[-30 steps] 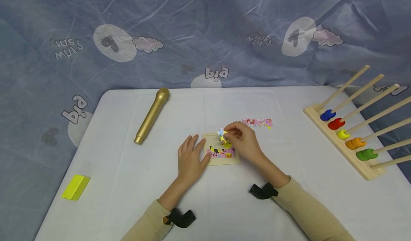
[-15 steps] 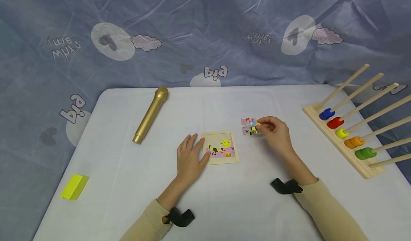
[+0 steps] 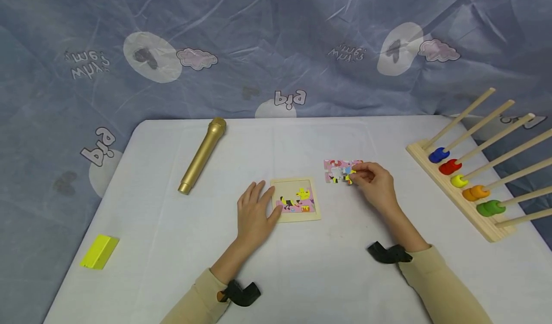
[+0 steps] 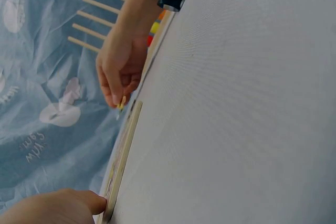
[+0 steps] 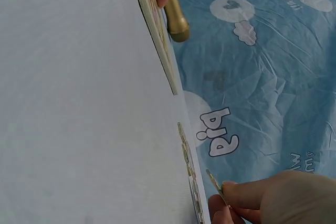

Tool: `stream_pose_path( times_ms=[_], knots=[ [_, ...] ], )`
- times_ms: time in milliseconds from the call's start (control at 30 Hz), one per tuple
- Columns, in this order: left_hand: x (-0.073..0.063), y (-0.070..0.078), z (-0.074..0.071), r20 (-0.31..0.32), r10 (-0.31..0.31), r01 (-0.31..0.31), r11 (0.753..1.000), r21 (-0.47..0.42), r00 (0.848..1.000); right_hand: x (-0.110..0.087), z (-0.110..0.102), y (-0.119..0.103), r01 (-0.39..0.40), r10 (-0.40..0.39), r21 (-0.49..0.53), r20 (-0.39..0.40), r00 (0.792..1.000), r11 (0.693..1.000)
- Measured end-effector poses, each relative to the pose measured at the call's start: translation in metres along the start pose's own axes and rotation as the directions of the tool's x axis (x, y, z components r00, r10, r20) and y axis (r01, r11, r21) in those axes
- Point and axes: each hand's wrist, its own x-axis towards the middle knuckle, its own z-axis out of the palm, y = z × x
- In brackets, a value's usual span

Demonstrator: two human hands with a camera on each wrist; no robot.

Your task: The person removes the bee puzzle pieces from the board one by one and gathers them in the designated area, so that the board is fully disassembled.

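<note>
A shallow wooden puzzle tray [image 3: 284, 187] lies mid-table, with pink and yellow picture pieces in its lower part and bare wood above them. My left hand [image 3: 254, 216] rests along the tray's left side, fingers fairly straight, thumb on its edge. To the right, several loose puzzle pieces [image 3: 333, 163] lie together on the cloth. Over them my right hand [image 3: 377, 186] pinches one puzzle piece [image 5: 217, 185] between thumb and fingers. The right wrist view shows this piece tilted and raised above the others. Part of the loose group is hidden by it and the fingers.
A gold toy microphone [image 3: 202, 156] lies at the back left. A bright yellow block [image 3: 100, 252] is near the left table edge. On the right stands a wooden bead rack [image 3: 459, 192] with upright pegs and coloured beads.
My right hand has moved right, from above the tray to above the loose pieces, with a puzzle piece pinched in its fingers. The left hand has stayed on the tray.
</note>
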Motion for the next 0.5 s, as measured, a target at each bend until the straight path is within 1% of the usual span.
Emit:
stream_pose_path(
  times_ms=[233, 500],
  knots=[
    [0.0004, -0.0001, -0.0002, 0.006, -0.005, 0.005, 1.000, -0.002, 1.000, -0.0017, 0.0058, 0.0012, 0.005, -0.006, -0.037, -0.012, 1.000, 0.999],
    [0.0005, -0.0011, 0.0011, 0.003, -0.004, 0.004, 1.000, 0.009, 1.000, -0.0014, 0.0085, 0.0017, 0.034, -0.036, -0.054, -0.033, 0.999, 0.998]
  ],
)
